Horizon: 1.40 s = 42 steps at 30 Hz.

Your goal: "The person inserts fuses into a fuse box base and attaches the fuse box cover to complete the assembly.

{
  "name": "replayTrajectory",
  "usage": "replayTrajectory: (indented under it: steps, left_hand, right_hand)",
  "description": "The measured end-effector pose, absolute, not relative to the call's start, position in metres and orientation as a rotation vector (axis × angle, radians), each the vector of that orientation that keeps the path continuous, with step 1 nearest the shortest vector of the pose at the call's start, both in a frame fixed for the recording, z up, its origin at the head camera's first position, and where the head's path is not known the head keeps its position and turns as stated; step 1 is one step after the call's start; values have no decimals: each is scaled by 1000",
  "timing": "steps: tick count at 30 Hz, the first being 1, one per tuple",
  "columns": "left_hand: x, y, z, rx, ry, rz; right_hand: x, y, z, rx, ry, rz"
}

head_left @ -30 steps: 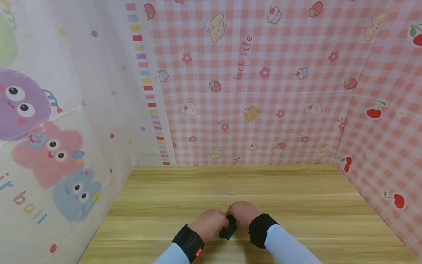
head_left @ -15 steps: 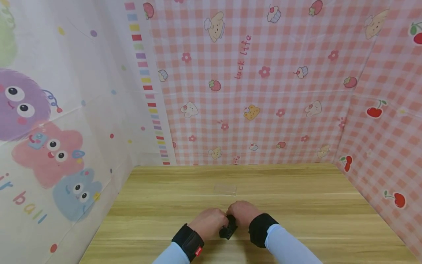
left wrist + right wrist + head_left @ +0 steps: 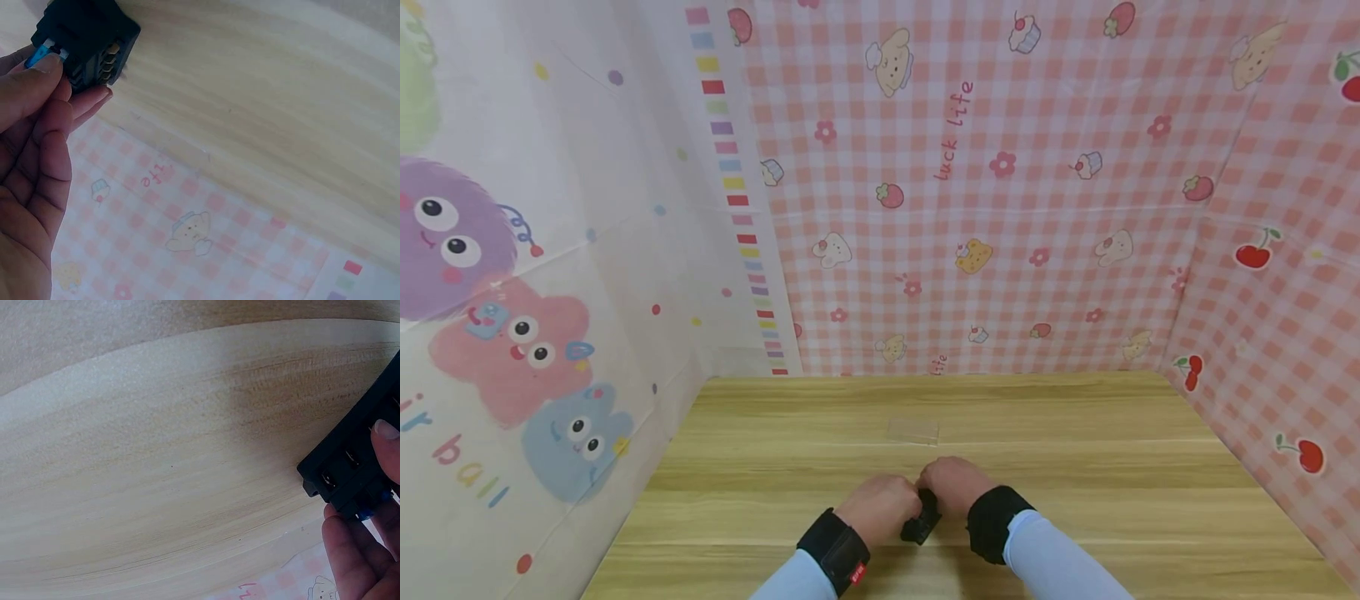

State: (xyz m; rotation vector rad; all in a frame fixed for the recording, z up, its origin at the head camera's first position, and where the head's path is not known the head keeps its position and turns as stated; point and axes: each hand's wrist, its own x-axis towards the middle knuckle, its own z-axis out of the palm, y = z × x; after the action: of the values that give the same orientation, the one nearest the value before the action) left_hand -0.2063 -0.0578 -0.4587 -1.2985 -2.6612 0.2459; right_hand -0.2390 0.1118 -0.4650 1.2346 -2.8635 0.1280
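Note:
Both hands meet over a black plastic fuse block (image 3: pixel 921 521), close above the table near its front. In the left wrist view the block (image 3: pixel 87 28) shows a row of brass-coloured contacts along one side. Thumb and fingers of my left hand (image 3: pixel 880 507) pinch a small blue blade fuse (image 3: pixel 37 56) with silvery prongs, right at the block's face. My right hand (image 3: pixel 957 487) grips the block, its thumb (image 3: pixel 389 447) on the slotted face in the right wrist view. Slots with metal contacts show there, and the blue fuse (image 3: pixel 365 514) is partly hidden at the lower edge.
A flat transparent piece (image 3: pixel 912 432) lies on the wood-grain table (image 3: pixel 760 467) beyond the hands. Patterned cloth walls (image 3: pixel 992 208) stand at the back and both sides. Each wrist wears a black band (image 3: pixel 833 550).
Almost nothing differs. The left hand and wrist band have shifted very slightly to the right; the right hand keeps its place on the block.

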Motion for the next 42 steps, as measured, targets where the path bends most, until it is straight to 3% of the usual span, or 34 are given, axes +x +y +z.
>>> replayTrajectory:
  steps: [22,42]
  left_hand:
    - [-210,-63,-463,-1324,-2699,105]
    - [-208,-54,-461,-1250,-2654,289]
  right_hand:
    - [-237,110,-462,1239,-2868,137]
    - [-238,112,-464,1220,-2848,137]
